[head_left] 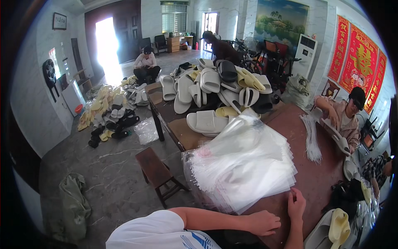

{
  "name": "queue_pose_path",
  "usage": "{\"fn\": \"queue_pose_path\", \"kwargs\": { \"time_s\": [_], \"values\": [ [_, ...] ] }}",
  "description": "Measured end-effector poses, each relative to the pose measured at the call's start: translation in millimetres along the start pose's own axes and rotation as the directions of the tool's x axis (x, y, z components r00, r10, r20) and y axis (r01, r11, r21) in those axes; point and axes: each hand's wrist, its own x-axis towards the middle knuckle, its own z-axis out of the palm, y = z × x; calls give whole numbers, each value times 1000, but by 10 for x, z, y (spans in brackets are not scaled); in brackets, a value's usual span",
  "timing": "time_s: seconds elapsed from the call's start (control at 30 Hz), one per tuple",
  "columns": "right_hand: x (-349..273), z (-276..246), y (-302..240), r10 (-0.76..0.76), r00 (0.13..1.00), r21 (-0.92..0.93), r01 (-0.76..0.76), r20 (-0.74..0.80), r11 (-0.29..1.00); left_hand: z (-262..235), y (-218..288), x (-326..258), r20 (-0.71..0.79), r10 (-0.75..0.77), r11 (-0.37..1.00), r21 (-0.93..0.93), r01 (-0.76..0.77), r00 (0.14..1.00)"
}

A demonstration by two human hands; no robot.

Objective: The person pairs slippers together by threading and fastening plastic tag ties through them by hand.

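My left hand (264, 223) rests at the near edge of the brown table (317, 176), its fingers loosely bent and a little apart, holding nothing that I can see. Just right of it, my right hand (296, 204) is upright with fingers curled in, and nothing shows in it. Both hands are close to the near corner of a fanned stack of clear plastic bags (248, 162) but apart from it. Behind the bags rises a heap of grey, yellow and black slide sandals (209, 81). One light grey slide sandal (206, 122) lies close to the bags.
A bundle of white ties (311, 139) lies beside a co-worker (342, 116) holding a grey slide. More slides (327, 230) lie at the near right. A wooden stool (157, 168) stands left of the table. A floor pile of slides (114, 112) lies beyond, near a seated person (146, 66).
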Motion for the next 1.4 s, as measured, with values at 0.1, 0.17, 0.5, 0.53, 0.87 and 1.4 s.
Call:
{"fn": "queue_pose_path", "kwargs": {
  "time_s": [0.1, 0.17, 0.5, 0.53, 0.87, 1.4],
  "values": [
    [16, -28, 183, 13, 1000, -12, -13, -4, 1000, 12, -47, 122, 9, 34, 999, -19, -34, 999],
    [165, 79, 330, -1, 1000, -23, 1, -28, 1000, -5, -181, 193, 12, 40, 999, 2, -40, 999],
    [648, 174, 627, 3, 1000, 40, -2, -22, 999, -73, -590, 566, 27, 99, 994, 40, -100, 995],
    [647, 158, 638, 17, 1000, 33, -17, -1, 999, -135, -573, 549, 12, 117, 992, 44, -118, 993],
    [598, -83, 884, -29, 999, 1, 29, 21, 1000, -1468, -1705, 412, -269, -455, 564, 651, 508, 849],
    [416, -332, 731, -79, 997, -1, 79, 20, 997, -1880, -2076, 108, -147, -764, 388, 673, 630, 628]
  ]
}}
